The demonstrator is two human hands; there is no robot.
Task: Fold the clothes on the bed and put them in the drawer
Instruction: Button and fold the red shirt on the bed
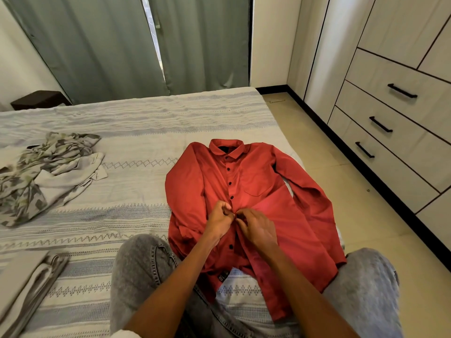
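Head view: a red shirt (pixel 246 191) of smooth woven cloth is laid face up on the bed (pixel 136 132), collar at 12 o'clock and hem at 6 o'clock, where it runs between the knees of a person in grey acid-washed jeans (pixel 136 269). Small dark round buttons are set down its placket, and a patch pocket with a pointed bottom is seen to the placket's 3 o'clock side. Both long sleeves are spread outward and down, the one at 3 o'clock reaching the mattress edge.

The left hand (pixel 219 222) and right hand (pixel 256 226) are brought together at the middle of the placket, fingertips nearly touching. The fingers of each are curled and the shirt front is pinched between them at a button; the button itself is hidden.

The bed is covered by a pale textured spread woven with grey-blue bands, zigzags and diamond rows. At 9 o'clock from the shirt, well apart, a crumpled garment (pixel 48 172) with a grey-green leaf print lies in a loose heap. At 7 o'clock a flat folded stack of plain grey cloth (pixel 26 284) is seen, somewhat blurred.

At 2 o'clock, across a strip of tiled floor, pale wood-grain drawers (pixel 390 123) with slim black bar handles stand closed. Grey-green curtains (pixel 117 45) hang in soft vertical folds at 12 o'clock.
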